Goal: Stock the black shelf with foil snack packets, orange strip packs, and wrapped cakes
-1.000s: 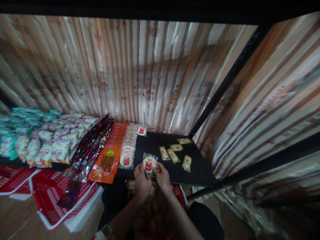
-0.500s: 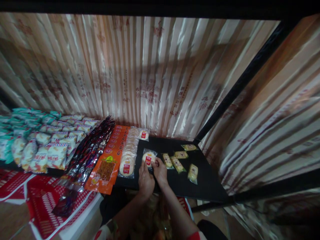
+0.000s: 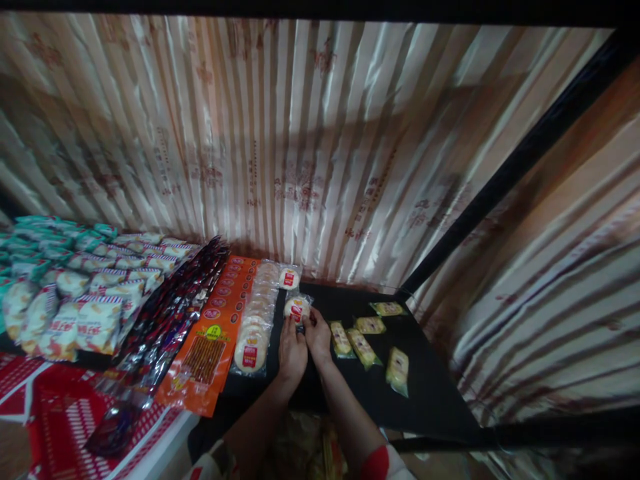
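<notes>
A clear packet of round white crackers (image 3: 297,309) with a red label lies on the black shelf (image 3: 420,393), between my two hands. My left hand (image 3: 293,351) has its fingers on the packet's near edge. My right hand (image 3: 318,337) pinches its right side. Just behind is a single matching cracker packet (image 3: 289,278). To the left runs a row of overlapping cracker packets (image 3: 251,343). Right of my hands are several small yellowish-green wrapped biscuits (image 3: 363,347), spread loosely.
Orange snack-stick bags (image 3: 205,357), dark shiny packets (image 3: 165,320), white snack bags (image 3: 97,323) and green packets (image 3: 45,243) fill the left of the shelf. A red basket (image 3: 70,420) sits below. Printed curtain (image 3: 300,133) hangs behind, with a black post (image 3: 505,180) at right.
My hands and the cracker packet have moved back along the shelf, closer to the single packet behind. The view has shifted slightly. The wrapped biscuits lie as before.
</notes>
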{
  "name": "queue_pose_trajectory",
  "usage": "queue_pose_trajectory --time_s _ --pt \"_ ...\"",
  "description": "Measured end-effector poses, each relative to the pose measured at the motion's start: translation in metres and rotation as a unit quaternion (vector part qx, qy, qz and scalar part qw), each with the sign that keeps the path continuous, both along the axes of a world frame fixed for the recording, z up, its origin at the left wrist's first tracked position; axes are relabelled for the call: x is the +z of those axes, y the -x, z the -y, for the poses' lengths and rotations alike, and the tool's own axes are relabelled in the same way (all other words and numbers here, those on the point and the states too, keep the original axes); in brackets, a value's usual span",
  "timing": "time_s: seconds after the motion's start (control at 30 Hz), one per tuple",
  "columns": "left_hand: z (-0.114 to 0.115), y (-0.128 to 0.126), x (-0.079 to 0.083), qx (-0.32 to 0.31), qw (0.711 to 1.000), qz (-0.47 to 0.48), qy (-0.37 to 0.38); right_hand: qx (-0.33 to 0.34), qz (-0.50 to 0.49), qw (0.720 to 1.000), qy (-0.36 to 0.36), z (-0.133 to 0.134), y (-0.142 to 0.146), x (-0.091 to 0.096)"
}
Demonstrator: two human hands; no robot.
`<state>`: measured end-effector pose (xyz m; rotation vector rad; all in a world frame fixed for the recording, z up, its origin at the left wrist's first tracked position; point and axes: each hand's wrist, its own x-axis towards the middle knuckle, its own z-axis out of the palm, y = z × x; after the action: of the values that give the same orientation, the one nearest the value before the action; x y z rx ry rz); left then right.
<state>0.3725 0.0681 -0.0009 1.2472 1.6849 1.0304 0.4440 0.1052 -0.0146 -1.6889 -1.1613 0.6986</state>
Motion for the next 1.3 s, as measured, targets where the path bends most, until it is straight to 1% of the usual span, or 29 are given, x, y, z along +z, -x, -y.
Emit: queue_pose_trajectory --time_s 0.1,0.17,0.27,0.4,0.6,0.73,0.97,1.13,1.3 --pt "-0.015 0.001 -0.003 0.004 0.998 0.058 -0.003 0.015 -0.002 1.000 -0.016 -0.013 -0.003 -0.006" --pt "-0.025 0.000 -0.005 0.003 0.997 0.071 -0.007 0.022 -0.007 0.999 -0.024 -0.022 -0.003 -0.010" --pt "-0.038 -0.003 -0.007 0.005 0.999 0.044 -0.002 0.024 -0.011 0.999 -0.037 -0.035 -0.002 -0.014" --pt "-0.051 -0.006 -0.007 -0.013 1.000 -0.015 -0.001 0.018 0.021 0.999 -0.046 -0.050 0.000 -0.017" --pt "-0.066 -0.003 -0.010 -0.024 0.999 -0.040 -0.010 0.020 0.054 0.998 -0.031 -0.067 0.000 -0.016" --pt "-0.074 -0.002 -0.010 -0.019 0.998 -0.055 -0.006 0.033 0.072 0.997 -0.021 -0.077 0.002 -0.014" --pt "-0.082 0.000 -0.006 -0.031 0.995 -0.091 -0.008 0.039 0.108 0.993 -0.009 -0.087 0.003 -0.009" --pt "-0.087 -0.001 -0.011 -0.031 0.995 -0.096 -0.004 0.041 0.139 0.989 0.002 -0.092 0.005 -0.005" --pt "-0.089 -0.004 -0.019 -0.010 0.996 -0.093 -0.006 0.039 0.160 0.986 0.009 -0.095 0.006 -0.005"
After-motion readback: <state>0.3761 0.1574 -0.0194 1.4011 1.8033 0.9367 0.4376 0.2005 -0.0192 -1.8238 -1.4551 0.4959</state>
